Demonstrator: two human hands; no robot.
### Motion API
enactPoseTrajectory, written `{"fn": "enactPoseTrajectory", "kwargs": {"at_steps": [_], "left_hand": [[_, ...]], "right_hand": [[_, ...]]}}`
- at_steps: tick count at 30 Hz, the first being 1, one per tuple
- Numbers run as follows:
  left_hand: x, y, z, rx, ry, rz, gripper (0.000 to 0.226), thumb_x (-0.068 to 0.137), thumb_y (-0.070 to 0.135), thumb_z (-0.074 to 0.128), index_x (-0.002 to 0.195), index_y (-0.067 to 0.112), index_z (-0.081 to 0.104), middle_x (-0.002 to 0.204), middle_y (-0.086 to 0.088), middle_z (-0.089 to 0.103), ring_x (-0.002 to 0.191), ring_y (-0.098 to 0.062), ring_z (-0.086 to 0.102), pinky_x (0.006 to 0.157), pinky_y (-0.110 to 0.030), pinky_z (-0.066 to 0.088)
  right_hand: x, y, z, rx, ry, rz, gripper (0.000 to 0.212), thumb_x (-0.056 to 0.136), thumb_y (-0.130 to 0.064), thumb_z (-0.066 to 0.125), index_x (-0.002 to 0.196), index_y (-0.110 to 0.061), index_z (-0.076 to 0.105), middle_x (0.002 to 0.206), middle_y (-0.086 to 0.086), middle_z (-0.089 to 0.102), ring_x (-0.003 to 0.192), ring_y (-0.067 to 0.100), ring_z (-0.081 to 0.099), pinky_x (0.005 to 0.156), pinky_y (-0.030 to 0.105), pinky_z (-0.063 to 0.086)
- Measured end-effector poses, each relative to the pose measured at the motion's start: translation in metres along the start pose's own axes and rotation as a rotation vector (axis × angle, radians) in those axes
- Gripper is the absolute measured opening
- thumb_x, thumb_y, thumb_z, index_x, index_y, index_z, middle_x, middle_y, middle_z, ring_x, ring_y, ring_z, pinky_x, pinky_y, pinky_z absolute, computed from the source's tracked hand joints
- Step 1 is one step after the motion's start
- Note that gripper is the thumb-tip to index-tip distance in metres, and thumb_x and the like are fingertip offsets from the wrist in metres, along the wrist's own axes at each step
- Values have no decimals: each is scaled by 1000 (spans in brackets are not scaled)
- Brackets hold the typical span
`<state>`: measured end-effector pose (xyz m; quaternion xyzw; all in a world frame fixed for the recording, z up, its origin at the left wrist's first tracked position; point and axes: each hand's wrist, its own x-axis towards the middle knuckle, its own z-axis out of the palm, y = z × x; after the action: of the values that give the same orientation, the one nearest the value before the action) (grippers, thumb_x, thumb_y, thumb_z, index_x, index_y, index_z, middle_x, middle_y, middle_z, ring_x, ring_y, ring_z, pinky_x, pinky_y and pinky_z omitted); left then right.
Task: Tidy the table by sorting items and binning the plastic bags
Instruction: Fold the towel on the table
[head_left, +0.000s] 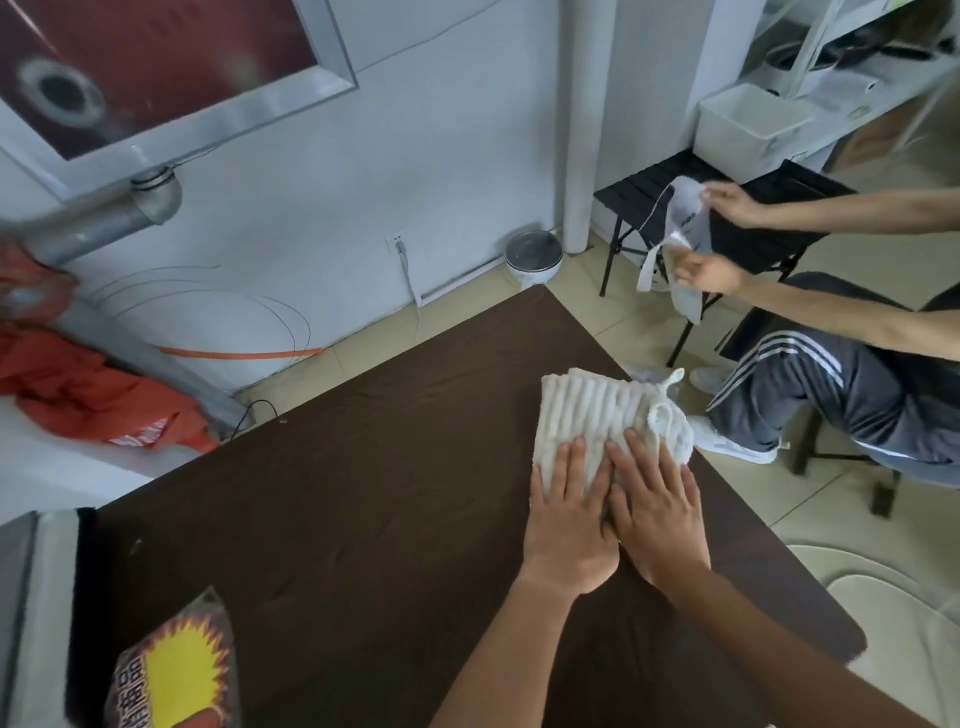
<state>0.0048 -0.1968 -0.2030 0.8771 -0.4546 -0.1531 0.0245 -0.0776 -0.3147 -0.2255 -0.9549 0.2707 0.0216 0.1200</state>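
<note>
A folded white ribbed towel (597, 410) lies near the right edge of the dark brown table (363, 467). My left hand (566, 514) and my right hand (654, 509) lie side by side on the towel's near end, fingers straight, pressing it flat. A printed plastic packet (176, 670) with a yellow starburst lies at the table's near left corner. Beyond the table a second person sits on a chair and holds a white plastic bag (680, 234) in both hands.
A black folding stool (644, 197) stands behind the seated person, with a white box (748, 124) on a shelf past it. A small white bin (534, 257) sits on the floor by the wall. Orange cloth (78, 384) lies at the left. A crumpled bag (644, 371) lies on the floor.
</note>
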Motion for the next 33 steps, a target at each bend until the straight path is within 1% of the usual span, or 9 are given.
{"fn": "enactPoseTrajectory", "kwargs": {"at_steps": [2,6,15,17,19,21,25,29,33], "left_hand": [[-18,1,5,10,7,25,75,93,48,9,161,25,-13,167,-9,-25,152,-26,-28,124,-58,-3],[-62,1,18,-11,15,27,74,100,43,25,162,24,-11,167,-9,-26,152,-26,-29,124,-58,-3],[-123,-39,10,35,-81,-58,75,104,42,30,159,29,-19,162,-2,-38,147,-19,-39,123,-54,-10],[-129,-50,7,26,-86,-100,75,104,43,30,159,29,-19,161,-2,-38,147,-19,-38,124,-54,-8],[-135,-62,3,-3,-82,-157,75,104,46,30,159,30,-18,162,-2,-37,149,-19,-35,125,-54,-5],[-142,-73,-1,-46,-79,-238,76,104,48,32,159,31,-17,163,-1,-35,150,-20,-32,125,-56,-2],[-155,-100,-8,-61,-93,-395,81,103,53,34,159,30,-19,164,-4,-33,152,-24,-27,125,-56,4],[-190,-130,-9,-108,-63,-529,81,103,51,34,158,28,-21,162,-6,-35,152,-25,-27,123,-57,2],[-233,-140,18,-140,80,-660,90,96,56,47,162,27,-7,167,-11,-22,155,-30,-16,122,-62,12]], "right_hand": [[-20,-6,3,48,15,39,63,100,-47,15,161,-31,14,169,-5,6,156,22,-2,124,50,17],[-61,-24,12,98,24,52,61,99,-44,22,159,-30,23,168,-4,15,156,22,6,121,53,24],[-97,-93,11,32,-91,32,69,94,-50,21,158,-26,26,168,-1,16,153,26,17,117,53,29],[-91,-103,9,-50,-143,-41,71,94,-52,32,158,-23,28,167,2,18,153,30,19,112,55,37],[-82,-114,6,-150,-233,-138,72,89,-51,57,153,-21,42,163,4,28,151,34,22,104,59,45],[-72,-132,0,-246,-296,-278,68,86,-49,67,147,-22,50,162,2,29,153,34,14,103,62,45],[-49,-179,-10,-198,-361,-411,65,101,-48,44,158,-25,23,168,0,-1,155,29,-10,120,55,25],[-48,-232,6,-108,-372,-436,66,102,-47,33,158,-26,7,168,1,-6,155,28,-9,121,54,22],[-70,-266,32,-194,-394,-609,78,86,-54,0,159,-26,6,169,2,-8,155,31,-14,120,62,19]]}}
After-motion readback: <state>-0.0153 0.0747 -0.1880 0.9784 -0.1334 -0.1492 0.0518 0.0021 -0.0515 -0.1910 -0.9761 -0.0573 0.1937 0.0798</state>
